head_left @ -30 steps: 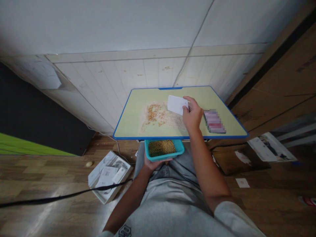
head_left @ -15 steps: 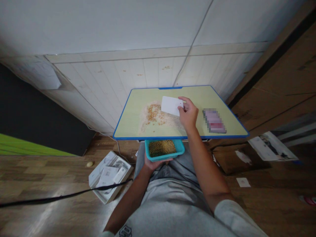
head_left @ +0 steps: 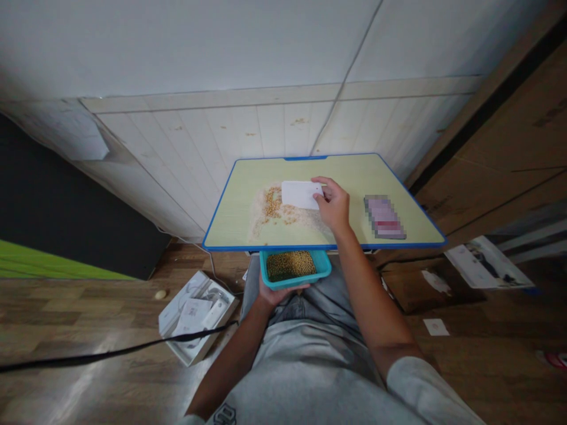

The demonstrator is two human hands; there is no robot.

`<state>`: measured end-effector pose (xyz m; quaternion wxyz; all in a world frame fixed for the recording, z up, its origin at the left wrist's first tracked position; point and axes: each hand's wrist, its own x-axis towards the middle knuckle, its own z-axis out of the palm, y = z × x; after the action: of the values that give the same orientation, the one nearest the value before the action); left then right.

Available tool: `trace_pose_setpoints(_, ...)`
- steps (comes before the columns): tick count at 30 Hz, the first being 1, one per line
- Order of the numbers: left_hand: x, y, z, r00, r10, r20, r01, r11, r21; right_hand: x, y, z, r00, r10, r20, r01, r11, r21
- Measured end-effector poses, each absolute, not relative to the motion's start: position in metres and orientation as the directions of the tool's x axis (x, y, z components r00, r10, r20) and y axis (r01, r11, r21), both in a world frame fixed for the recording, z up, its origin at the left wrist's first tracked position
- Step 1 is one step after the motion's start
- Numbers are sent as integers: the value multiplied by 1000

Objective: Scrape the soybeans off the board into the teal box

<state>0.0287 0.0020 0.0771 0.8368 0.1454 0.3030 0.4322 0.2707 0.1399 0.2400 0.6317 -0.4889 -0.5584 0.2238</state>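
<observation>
My right hand (head_left: 333,203) grips a flat white card (head_left: 300,195) by its right end, thumb on the near face. The card is over a spread of pale, rice-like grains (head_left: 310,218) and yellow-brown beans (head_left: 273,203) on the small table; whether it touches them I cannot tell. Below the table's near edge, my left hand (head_left: 275,294) supports a turquoise plastic tub (head_left: 325,270) from underneath, its fingers partly hidden. Inside the tub lies a layer of yellowish beans (head_left: 291,265).
The pale green table (head_left: 354,171) has a blue rim and stands against the wall. A blurred flat pinkish item (head_left: 384,216) lies at its right. On the floor at left is an open white box (head_left: 198,319) crossed by a black strap (head_left: 119,352). Cardboard (head_left: 500,147) rises at right.
My right hand has moved the white card a little left and toward me, and the card looks more level. A few beans now lie near the table's front edge. My left hand and the tub stay put.
</observation>
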Motion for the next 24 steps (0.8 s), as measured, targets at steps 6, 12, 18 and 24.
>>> trace_pose_setpoints(6,31,1,85,439,801,-407,-624,597,504,270,134,248,260,817,514,239,461,-854)
trace_pose_setpoints(12,32,0,92,427,803,-415,-637,593,492,267,135,251,319,780,538,308,452,-837)
trace_pose_setpoints(18,32,1,87,431,798,-422,-642,600,478,264,127,248,258,809,528,328,441,-836)
trace_pose_setpoints(24,31,3,77,461,800,-384,-643,600,477,266,110,252,225,815,534,293,466,-835)
